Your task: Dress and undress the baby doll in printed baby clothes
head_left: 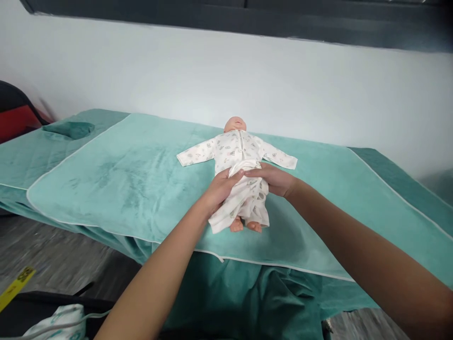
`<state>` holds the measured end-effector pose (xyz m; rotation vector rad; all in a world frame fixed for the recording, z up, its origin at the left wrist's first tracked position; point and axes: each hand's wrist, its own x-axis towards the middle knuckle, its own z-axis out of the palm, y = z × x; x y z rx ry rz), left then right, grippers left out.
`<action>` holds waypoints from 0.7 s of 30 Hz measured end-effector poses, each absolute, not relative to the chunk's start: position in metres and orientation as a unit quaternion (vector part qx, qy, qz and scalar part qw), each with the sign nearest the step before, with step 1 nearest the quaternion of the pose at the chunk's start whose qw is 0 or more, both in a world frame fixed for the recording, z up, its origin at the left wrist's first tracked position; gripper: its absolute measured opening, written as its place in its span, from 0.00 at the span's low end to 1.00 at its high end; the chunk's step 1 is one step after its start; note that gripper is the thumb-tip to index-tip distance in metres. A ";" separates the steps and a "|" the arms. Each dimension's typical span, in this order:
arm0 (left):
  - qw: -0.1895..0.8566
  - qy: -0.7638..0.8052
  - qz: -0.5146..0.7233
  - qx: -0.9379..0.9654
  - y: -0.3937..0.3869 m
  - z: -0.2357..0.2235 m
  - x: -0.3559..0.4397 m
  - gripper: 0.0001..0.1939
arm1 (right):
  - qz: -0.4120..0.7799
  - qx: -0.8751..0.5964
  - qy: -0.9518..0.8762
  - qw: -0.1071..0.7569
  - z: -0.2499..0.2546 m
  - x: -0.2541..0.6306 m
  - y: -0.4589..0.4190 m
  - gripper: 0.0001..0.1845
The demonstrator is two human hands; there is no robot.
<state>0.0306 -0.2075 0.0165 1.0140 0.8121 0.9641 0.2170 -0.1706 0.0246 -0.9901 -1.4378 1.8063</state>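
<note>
A baby doll (pixel 235 123) lies on its back on a green-covered bed, its head toward the wall. It wears a white printed long-sleeved top (pixel 230 147) with both sleeves spread out sideways. Bunched white printed pants (pixel 244 198) cover its legs, and its bare feet (pixel 244 225) show below the hems. At the left side of the waistband my left hand (pixel 223 186) is closed on the pants, thumb on top. My right hand (pixel 274 178) grips the waistband from the other side, thumb pointing inward. The fingers of both hands are partly hidden beneath fabric.
A light green cloth (pixel 116 179) with white piping covers the bed. The bed has a face hole (pixel 69 130) at its left end. A red and black chair (pixel 17 118) stands beyond that end. At the lower left are a white patterned bundle (pixel 60 321), a cord and a yellow strip (pixel 16 287).
</note>
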 end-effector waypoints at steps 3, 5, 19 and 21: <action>0.690 0.361 0.368 0.508 -0.208 0.019 0.026 0.24 | 0.672 -0.378 -0.548 0.323 0.022 0.218 -0.171 0.27; 0.707 0.345 0.386 0.482 -0.208 0.015 0.025 0.23 | 0.659 -0.385 -0.569 0.304 0.024 0.220 -0.172 0.27; 0.586 0.463 0.551 0.372 -0.270 0.008 0.062 0.15 | 0.378 -0.409 -0.817 0.145 0.027 0.217 -0.180 0.09; 0.618 0.464 0.563 0.294 -0.291 0.010 0.067 0.17 | 0.342 -0.416 -0.833 0.128 0.029 0.214 -0.183 0.05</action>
